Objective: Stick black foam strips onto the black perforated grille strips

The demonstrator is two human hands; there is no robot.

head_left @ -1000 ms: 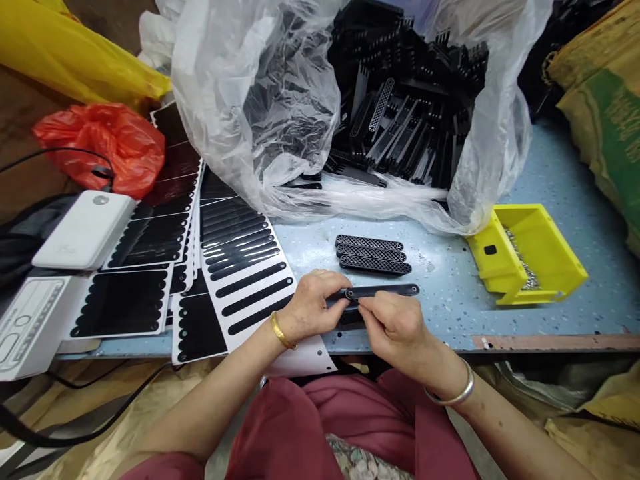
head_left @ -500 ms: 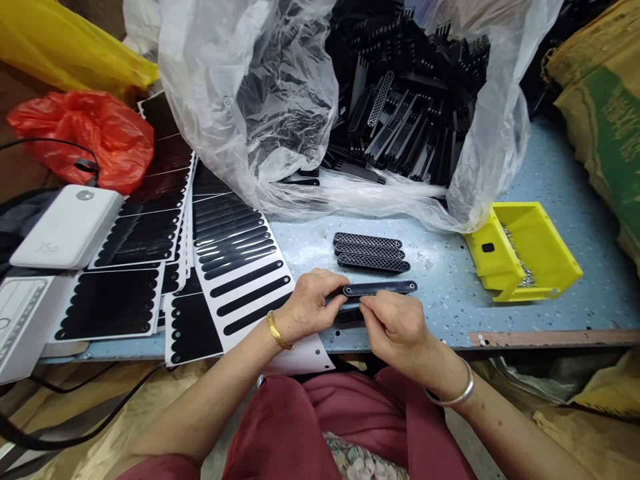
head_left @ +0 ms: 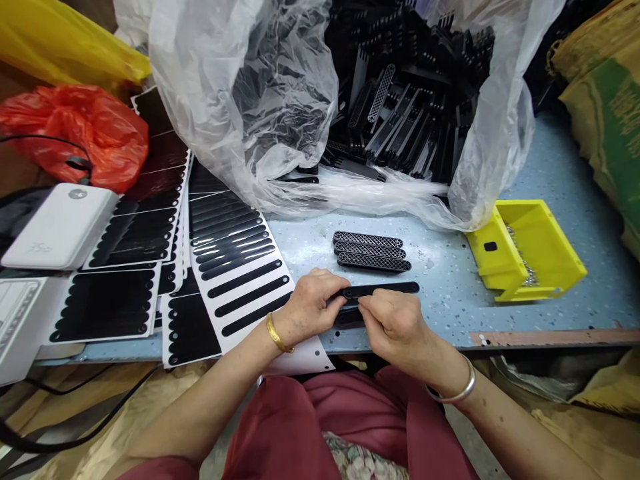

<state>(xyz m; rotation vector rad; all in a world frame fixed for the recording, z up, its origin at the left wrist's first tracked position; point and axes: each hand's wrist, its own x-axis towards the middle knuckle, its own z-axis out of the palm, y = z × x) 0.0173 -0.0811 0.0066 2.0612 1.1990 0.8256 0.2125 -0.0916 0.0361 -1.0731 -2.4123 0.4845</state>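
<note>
A slim black plastic bar [head_left: 383, 289] with rounded ends lies level before me, its smooth face up and a small hole near each end. My left hand [head_left: 316, 301] pinches its left end between thumb and fingers. Against the bar's near edge my right hand [head_left: 393, 319] is closed in a pinch; whatever its fingertips hold is too small to make out. Below, partly hidden between the hands, sits another black bar [head_left: 349, 317]. Just beyond the hands, several black bars with a lattice side [head_left: 373, 252] lie in a row on the blue table [head_left: 440, 267].
Sheets of black strip stickers [head_left: 250, 287] spread at my left, beside a white power bank [head_left: 60, 227] and red bag [head_left: 80, 133]. A clear plastic bag [head_left: 210, 87] of black fork-ended parts [head_left: 400, 127] stands behind. A yellow bin [head_left: 555, 247] holds small metal pieces at right.
The held bar has tilted slightly, and its top face looks darker with less shine. Both hands keep nearly the same place and grip. My view has shifted a little.
</note>
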